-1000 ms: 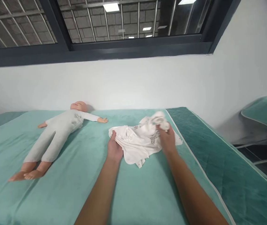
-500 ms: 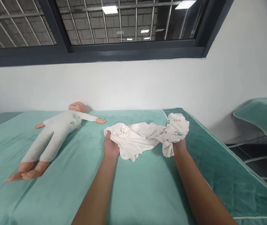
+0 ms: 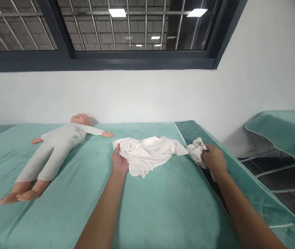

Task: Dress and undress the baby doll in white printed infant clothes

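Note:
My left hand (image 3: 120,159) is closed on the left end of a small white baby garment (image 3: 151,154), thumb on top. The garment stretches rightward over the light green bed, tapering toward a bunched piece of white printed cloth (image 3: 197,152). I cannot tell whether the two pieces are joined. My right hand (image 3: 215,158), knuckles up, grips that bunched cloth; its fingertips are partly hidden. Beneath the right wrist a dark gap (image 3: 216,188) shows along the border between the light and dark green covers. To the left lies a baby doll (image 3: 56,145) in a white body suit, on its back.
The light green bed cover (image 3: 163,214) meets a dark green quilted strip (image 3: 243,183) on the right. Behind stand a white wall (image 3: 137,97) and a dark-framed, barred window (image 3: 137,60). Another green-covered surface (image 3: 284,128) is at far right, above metal bars.
My right hand has moved right and turned knuckles up, bunching the printed cloth tighter. A dark gap has appeared beside the quilted strip. My left hand keeps its hold; the view has shifted slightly.

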The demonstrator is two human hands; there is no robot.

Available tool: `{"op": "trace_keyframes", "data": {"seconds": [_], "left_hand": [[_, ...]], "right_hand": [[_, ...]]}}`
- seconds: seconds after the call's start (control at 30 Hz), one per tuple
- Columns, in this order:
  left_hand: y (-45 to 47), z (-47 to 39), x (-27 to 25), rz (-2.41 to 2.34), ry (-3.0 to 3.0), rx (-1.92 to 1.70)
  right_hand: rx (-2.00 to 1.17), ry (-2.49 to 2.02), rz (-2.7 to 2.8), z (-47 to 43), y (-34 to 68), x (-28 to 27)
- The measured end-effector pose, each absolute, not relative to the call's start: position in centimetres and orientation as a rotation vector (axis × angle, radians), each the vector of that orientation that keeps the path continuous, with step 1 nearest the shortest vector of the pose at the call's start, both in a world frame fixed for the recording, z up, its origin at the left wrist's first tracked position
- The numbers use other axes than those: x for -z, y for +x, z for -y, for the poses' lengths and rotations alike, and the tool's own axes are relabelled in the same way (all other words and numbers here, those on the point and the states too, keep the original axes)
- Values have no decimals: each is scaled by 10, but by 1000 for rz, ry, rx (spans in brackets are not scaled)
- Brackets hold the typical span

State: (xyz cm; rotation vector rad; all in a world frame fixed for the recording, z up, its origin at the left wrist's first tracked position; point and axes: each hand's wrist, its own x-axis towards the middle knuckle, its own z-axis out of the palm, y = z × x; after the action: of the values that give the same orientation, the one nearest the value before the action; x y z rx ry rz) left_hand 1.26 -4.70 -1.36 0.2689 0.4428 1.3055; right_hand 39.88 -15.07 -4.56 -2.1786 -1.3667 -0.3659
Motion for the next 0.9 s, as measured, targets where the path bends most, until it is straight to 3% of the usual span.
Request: {"op": "trace_keyframes", "data": {"seconds": [0.27, 0.47, 0.6, 0.77, 0.9], "left_hand": [[20, 58, 9, -517, 416, -1253], [19, 71, 12, -591, 671, -1114], [18, 71, 16, -583, 691, -1087], [19, 65, 13, -607, 621, -1147], [23, 61, 7, -629, 566, -1253]], "right_hand": [[514, -1627, 1329, 161, 352, 14], [-98, -1282, 1710, 121, 263, -16], [-271, -1237, 2183, 76, 234, -23], [-110, -1413, 2066, 42, 233, -3], [243, -1431, 1690, 42, 243, -2]]}}
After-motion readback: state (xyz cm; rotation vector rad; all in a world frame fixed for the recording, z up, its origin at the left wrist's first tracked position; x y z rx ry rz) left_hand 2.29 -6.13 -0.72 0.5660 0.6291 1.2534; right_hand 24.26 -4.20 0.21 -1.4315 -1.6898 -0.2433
